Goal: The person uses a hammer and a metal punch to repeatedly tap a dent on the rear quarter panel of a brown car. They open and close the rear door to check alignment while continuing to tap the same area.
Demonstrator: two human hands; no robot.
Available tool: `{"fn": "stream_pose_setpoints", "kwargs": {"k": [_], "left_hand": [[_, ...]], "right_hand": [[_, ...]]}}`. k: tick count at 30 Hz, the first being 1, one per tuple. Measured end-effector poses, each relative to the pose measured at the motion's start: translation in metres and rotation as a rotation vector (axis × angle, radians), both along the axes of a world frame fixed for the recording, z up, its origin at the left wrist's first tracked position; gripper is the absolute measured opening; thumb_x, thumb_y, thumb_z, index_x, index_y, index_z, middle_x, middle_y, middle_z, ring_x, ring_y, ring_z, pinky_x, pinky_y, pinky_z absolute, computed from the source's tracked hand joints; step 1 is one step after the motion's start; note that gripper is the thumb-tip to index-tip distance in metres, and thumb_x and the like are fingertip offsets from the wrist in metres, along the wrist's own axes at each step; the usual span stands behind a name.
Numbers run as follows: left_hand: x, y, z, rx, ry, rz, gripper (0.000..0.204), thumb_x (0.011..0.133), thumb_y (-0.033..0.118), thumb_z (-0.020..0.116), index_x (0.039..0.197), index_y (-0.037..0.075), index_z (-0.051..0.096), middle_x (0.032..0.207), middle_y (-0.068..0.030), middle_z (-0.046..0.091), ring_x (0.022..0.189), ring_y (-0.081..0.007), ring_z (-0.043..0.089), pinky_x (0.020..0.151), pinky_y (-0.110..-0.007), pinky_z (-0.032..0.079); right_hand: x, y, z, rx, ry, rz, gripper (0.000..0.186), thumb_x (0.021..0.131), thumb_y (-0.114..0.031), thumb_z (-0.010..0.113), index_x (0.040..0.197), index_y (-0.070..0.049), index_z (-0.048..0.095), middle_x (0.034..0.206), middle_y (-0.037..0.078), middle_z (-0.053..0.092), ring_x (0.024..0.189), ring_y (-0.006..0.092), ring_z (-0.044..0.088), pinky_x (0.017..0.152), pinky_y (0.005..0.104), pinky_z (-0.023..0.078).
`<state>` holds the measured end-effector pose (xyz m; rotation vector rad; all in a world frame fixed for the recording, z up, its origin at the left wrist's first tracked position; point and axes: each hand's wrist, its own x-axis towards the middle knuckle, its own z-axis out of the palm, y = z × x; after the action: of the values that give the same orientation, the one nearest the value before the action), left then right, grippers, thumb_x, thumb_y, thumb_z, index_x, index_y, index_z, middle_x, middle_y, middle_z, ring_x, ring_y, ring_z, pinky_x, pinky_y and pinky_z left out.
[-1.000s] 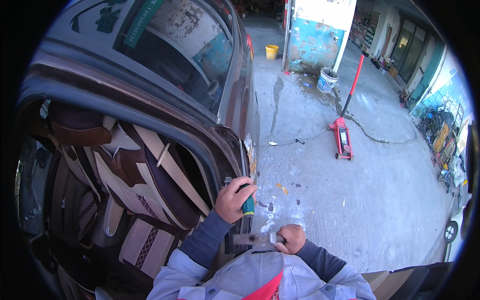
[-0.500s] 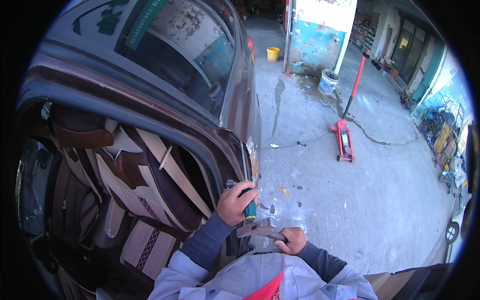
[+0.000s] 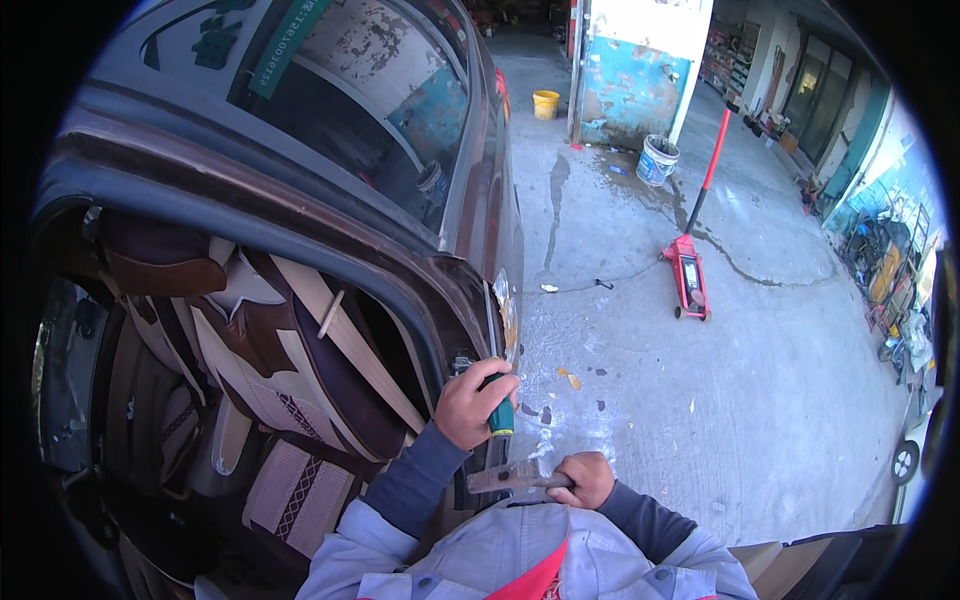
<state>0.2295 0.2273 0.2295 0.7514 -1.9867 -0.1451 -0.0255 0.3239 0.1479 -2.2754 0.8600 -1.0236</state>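
Note:
My left hand (image 3: 466, 408) is wrapped round the green handle of a screwdriver (image 3: 502, 418). The blade points away from me, along the edge of the brown car's door opening, beside a patch of damaged, peeling bodywork (image 3: 506, 310). Where exactly the tip rests I cannot tell. My right hand (image 3: 588, 481) grips the handle of a hammer (image 3: 508, 477) with a worn metal head. That head lies across, just nearer to me than the screwdriver's butt, with a gap between them.
Left of my hands, the open doorway shows a patterned seat (image 3: 290, 490) and a beige seat belt (image 3: 345, 335). A red floor jack (image 3: 688, 280) with an upright handle stands ahead right. Beyond are a white bucket (image 3: 657, 162), a yellow bucket (image 3: 545, 105) and piled scrap (image 3: 890, 280).
The hammer head has moved toward my body, away from the screwdriver's butt, and turned more level. My left hand and the screwdriver have stayed almost where they were.

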Motion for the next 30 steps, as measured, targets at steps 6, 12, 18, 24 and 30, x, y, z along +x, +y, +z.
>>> {"fn": "stream_pose_setpoints", "kwargs": {"k": [6, 12, 18, 24, 30], "left_hand": [[-0.0001, -0.0001, -0.0004, 0.098, 0.013, -0.036, 0.036, 0.074, 0.0, 0.078, 0.107, 0.004, 0.067, 0.112, -0.013, 0.062, 0.084, -0.0279, 0.071, 0.074, -0.038, 0.058], [0.0008, -0.0025, -0.0018, 0.04, 0.01, 0.015, 0.034, 0.074, 0.001, 0.077, 0.106, 0.005, 0.067, 0.113, -0.0128, 0.062, 0.086, -0.0284, 0.07, 0.075, -0.038, 0.057], [-0.0025, 0.003, -0.0015, 0.062, -0.013, -0.042, 0.037, 0.072, -0.001, 0.077, 0.108, 0.005, 0.067, 0.114, -0.0125, 0.062, 0.085, -0.027, 0.071, 0.075, -0.038, 0.057], [0.0008, 0.0027, -0.0008, 0.02, -0.013, -0.003, 0.04, 0.072, 0.0, 0.078, 0.11, 0.004, 0.066, 0.116, -0.0132, 0.061, 0.083, -0.0263, 0.071, 0.076, -0.038, 0.058], [0.0003, 0.0017, -0.0026, 0.001, -0.016, 0.013, 0.039, 0.072, 0.0, 0.079, 0.109, 0.005, 0.067, 0.116, -0.0135, 0.061, 0.084, -0.0269, 0.071, 0.075, -0.037, 0.058]], "right_hand": [[0.0037, 0.0018, -0.0025, 0.028, 0.109, -0.143, 0.034, 0.084, -0.035, 0.078, 0.081, -0.006, 0.061, 0.064, 0.012, 0.057, 0.056, 0.0357, 0.06, 0.054, 0.0455, 0.048], [0.0007, 0.0051, -0.0039, 0.073, 0.066, -0.139, 0.032, 0.085, -0.034, 0.077, 0.079, -0.007, 0.06, 0.065, 0.011, 0.058, 0.058, 0.0355, 0.06, 0.055, 0.0462, 0.049], [0.0002, 0.0022, -0.0019, 0.04, 0.058, -0.03, 0.035, 0.084, -0.037, 0.077, 0.078, -0.007, 0.059, 0.064, 0.011, 0.055, 0.057, 0.0346, 0.059, 0.054, 0.0459, 0.048], [0.0032, 0.0037, -0.003, 0.053, 0.03, -0.059, 0.035, 0.084, -0.037, 0.077, 0.078, -0.007, 0.059, 0.063, 0.011, 0.055, 0.057, 0.0348, 0.059, 0.055, 0.0458, 0.048], [0.0027, 0.0033, 0.0013, 0.037, 0.046, -0.033, 0.035, 0.084, -0.036, 0.076, 0.078, -0.007, 0.059, 0.063, 0.011, 0.055, 0.057, 0.0348, 0.059, 0.055, 0.0458, 0.048]]}}
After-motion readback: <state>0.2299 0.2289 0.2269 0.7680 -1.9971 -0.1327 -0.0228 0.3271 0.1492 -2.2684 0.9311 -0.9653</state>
